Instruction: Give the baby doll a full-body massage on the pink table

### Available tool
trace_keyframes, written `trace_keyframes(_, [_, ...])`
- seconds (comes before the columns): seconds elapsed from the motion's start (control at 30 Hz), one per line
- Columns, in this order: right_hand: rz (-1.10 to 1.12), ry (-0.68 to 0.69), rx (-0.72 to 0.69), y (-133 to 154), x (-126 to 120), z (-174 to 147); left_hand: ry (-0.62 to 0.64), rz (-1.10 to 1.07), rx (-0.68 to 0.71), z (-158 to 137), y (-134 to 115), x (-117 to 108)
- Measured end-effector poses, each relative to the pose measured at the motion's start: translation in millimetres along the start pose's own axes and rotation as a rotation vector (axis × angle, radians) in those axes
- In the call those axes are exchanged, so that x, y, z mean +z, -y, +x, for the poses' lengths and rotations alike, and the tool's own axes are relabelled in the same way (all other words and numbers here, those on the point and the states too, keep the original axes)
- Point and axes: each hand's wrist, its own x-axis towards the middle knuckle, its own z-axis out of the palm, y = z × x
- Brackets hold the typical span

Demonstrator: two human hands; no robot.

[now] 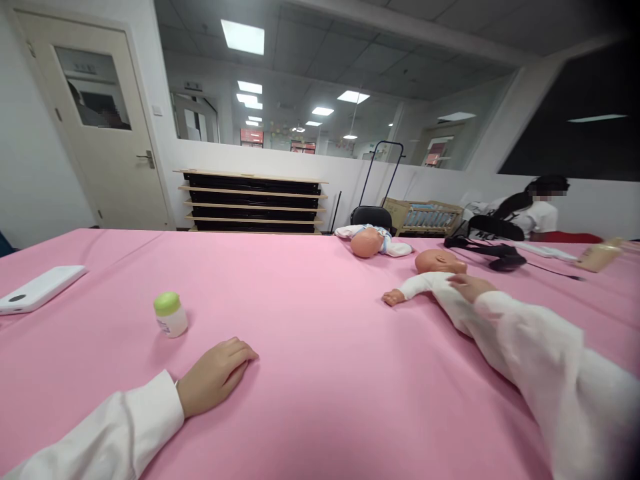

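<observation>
My left hand (219,375) rests on the pink-covered table (320,400), palm down, its fingers loosely stretched and nothing in it. A small jar with a green lid (171,315) stands just beyond it. My right hand (470,287) lies with extended fingers on the chest of a baby doll (435,287) in a white suit. The doll is on its back, its head turned to the right and one arm out to the left. My sleeve covers part of the doll's body. Farther back lies a second doll (367,243) in white clothing with blue trim.
At the table's left edge lies a white box-like device (43,288). Black headphones (500,255) with a cable and a blurred beige bottle (600,255) are at the right. Behind the table are stacked boards (253,200), a wooden crib (425,217) and a seated person (540,213).
</observation>
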Motion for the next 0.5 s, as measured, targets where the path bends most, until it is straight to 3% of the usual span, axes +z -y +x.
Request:
trace_keyframes(0.07, [-0.11, 0.136, -0.1, -1, -7, 0, 0.003, 0.0, 0.003, 0, 0, 0])
trace_keyframes(0.13, [-0.24, 0.311, -0.239, -3, 4, -8, 0.008, 0.001, 0.007, 0, 1, 0])
trace_keyframes(0.2, [-0.282, 0.378, -0.328, -5, 31, -21, 0.021, 0.01, 0.01, 0, 2, 1])
trace_keyframes(0.27, [-0.391, 0.48, -0.502, -9, 63, -36, 0.04, 0.021, 0.01, 0, 3, 1])
trace_keyframes(0.37, [-0.526, 0.522, -0.502, -16, 95, -49, 0.047, 0.024, 0.014, -2, 5, 1])
trace_keyframes(0.5, [-0.561, 0.511, -0.485, -22, 96, -47, 0.054, 0.017, 0.024, -3, 6, 1])
